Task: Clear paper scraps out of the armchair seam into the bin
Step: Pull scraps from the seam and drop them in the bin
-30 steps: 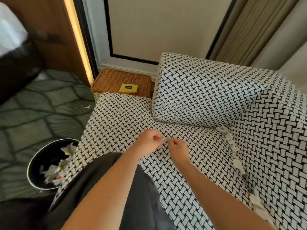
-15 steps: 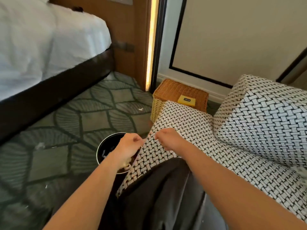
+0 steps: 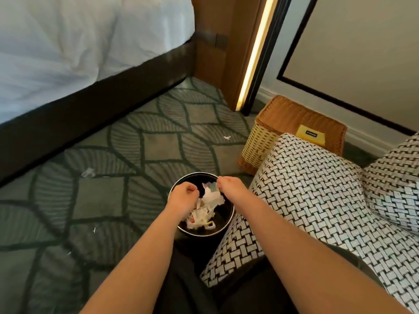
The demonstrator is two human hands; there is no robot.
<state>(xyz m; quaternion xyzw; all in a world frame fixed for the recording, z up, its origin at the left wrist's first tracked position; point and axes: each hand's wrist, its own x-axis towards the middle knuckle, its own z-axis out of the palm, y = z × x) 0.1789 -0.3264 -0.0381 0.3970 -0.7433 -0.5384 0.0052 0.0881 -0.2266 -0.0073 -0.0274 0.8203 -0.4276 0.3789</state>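
The round black bin (image 3: 227, 225) stands on the carpet beside the armchair (image 3: 317, 200), which is covered in a black-and-white woven pattern. Crumpled white paper scraps (image 3: 200, 217) lie inside the bin. Both my hands hover over its opening. My left hand (image 3: 183, 197) has its fingers curled, and nothing shows in them. My right hand (image 3: 229, 186) is curled too, with a white paper scrap (image 3: 212, 193) hanging at its fingertips over the bin. The armchair seam is out of view.
A wicker basket (image 3: 283, 120) with a yellow pad (image 3: 311, 135) on it stands behind the armchair. A bed with a dark base (image 3: 90, 114) runs along the left. Small paper bits (image 3: 226, 138) lie on the green patterned carpet (image 3: 136, 155).
My view and both hands have swung left from the armchair seat to over the bin. The scrap once pinched between both hands now hangs from my right hand alone.
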